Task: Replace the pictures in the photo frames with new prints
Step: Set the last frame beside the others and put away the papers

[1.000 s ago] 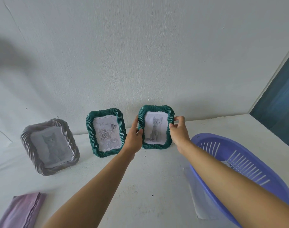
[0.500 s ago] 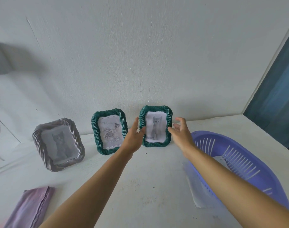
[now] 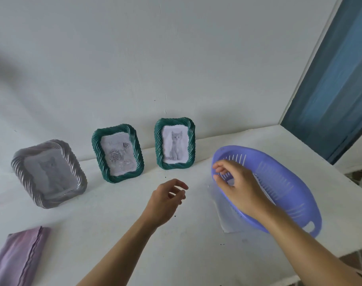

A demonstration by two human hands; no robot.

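Three photo frames stand against the wall on a white table (image 3: 114,234). A green frame with a kitten print (image 3: 175,143) is on the right, a green frame with a rose print (image 3: 117,153) in the middle, and a grey frame with a faint cat print (image 3: 49,173) leans at the left. My left hand (image 3: 165,201) hovers in front of the kitten frame, fingers loosely curled, holding nothing. My right hand (image 3: 235,185) hangs over the near rim of a purple basket (image 3: 283,182), fingers relaxed and empty.
A folded mauve cloth (image 3: 17,259) lies at the front left corner. A clear plastic sheet (image 3: 225,219) lies under the basket's left edge. The table ends at the right, beside a blue curtain (image 3: 336,79).
Both hands have let go of the kitten frame, which now stands on its own by the wall. They have drawn back toward me, the right one moving over the basket.
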